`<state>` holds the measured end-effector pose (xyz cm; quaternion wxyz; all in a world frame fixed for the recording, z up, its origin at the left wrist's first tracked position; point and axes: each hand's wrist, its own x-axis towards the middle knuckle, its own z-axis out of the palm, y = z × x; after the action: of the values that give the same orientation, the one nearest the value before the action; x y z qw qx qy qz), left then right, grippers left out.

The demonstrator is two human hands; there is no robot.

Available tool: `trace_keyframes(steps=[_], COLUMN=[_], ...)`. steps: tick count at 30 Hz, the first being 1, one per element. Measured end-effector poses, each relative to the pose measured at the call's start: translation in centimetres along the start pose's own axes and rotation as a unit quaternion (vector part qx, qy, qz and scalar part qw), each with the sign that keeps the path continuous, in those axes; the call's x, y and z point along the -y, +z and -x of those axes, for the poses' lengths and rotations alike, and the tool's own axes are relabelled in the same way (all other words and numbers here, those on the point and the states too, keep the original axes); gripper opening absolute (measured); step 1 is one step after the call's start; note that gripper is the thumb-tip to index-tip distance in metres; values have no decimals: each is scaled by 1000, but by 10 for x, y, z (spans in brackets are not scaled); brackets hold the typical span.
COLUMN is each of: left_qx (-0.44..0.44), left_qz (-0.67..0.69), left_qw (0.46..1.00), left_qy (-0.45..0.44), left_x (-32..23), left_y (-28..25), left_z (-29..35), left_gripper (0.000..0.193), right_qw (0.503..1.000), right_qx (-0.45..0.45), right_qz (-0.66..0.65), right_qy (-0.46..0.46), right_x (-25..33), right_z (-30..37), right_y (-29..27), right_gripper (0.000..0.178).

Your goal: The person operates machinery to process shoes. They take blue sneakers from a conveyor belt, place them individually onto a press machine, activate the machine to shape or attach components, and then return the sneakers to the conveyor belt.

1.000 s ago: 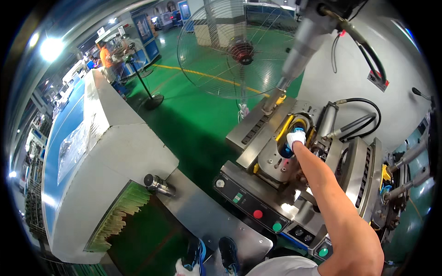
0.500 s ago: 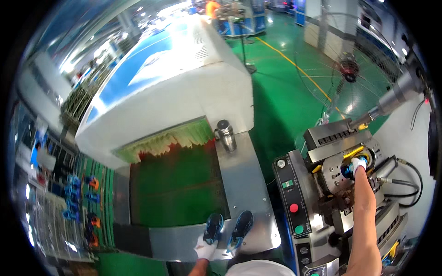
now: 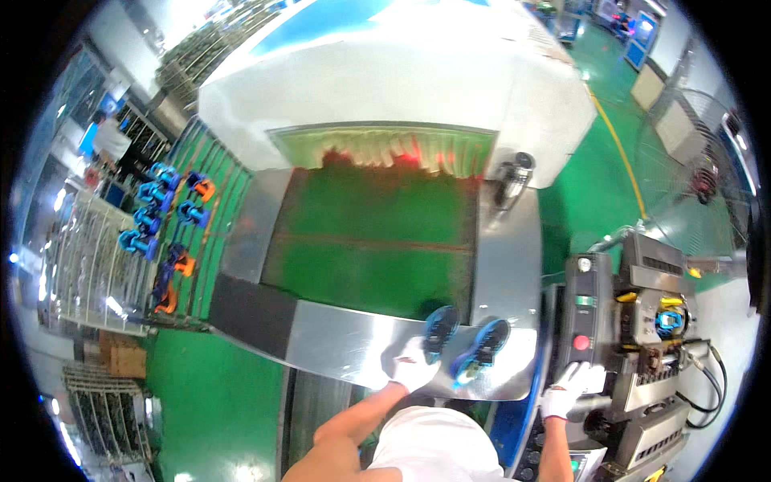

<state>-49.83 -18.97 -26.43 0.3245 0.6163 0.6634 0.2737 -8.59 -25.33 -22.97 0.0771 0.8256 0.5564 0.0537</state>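
Left forearm bent at the elbow, slanting up and rightward from the lower edge. White-gloved left hand (image 3: 414, 367) low over the steel ledge (image 3: 337, 341), its fingers at the near end of the left dark shoe (image 3: 441, 331); cannot tell whether they pinch it. Right dark shoe (image 3: 487, 344) just beside, on the ledge, blue showing low on both shoes.

Right forearm nearly straight up from the lower edge. White-gloved right hand (image 3: 572, 391) spread, fingers fanned and pointing away from the body, over the near end of the black control panel (image 3: 585, 309). Red button (image 3: 581, 343) just beyond the fingertips. Contact with the panel: cannot tell.

Blue piece (image 3: 668, 323) sits in the machine at right. Steel flask (image 3: 514, 173) beside the green conveyor bed (image 3: 369, 269).
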Motion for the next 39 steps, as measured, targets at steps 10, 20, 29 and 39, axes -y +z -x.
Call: trace_keyframes(steps=[10,20,29,39], left_qx=[156,235,529,745], left_qz=[190,102,-50,-49], left_qw=[937,958,831,474], left_qy=[-246,-132,162,467], left_x=[43,0,-97,-206], left_y=[-68,-94,-3,5], left_z=[-54,-116,11,284], left_gripper=[41,42,52,44], right_qw=[908,649,588,199], right_qx=[214,97,-153,-531], right_qz=[-231,-638,-556,-356], right_qy=[277,403,566,743], right_x=[232,229,188,189], right_z=[39,49,257,526], right_y=[-4,-16,-102,-206], right_gripper=[66,65,80,70])
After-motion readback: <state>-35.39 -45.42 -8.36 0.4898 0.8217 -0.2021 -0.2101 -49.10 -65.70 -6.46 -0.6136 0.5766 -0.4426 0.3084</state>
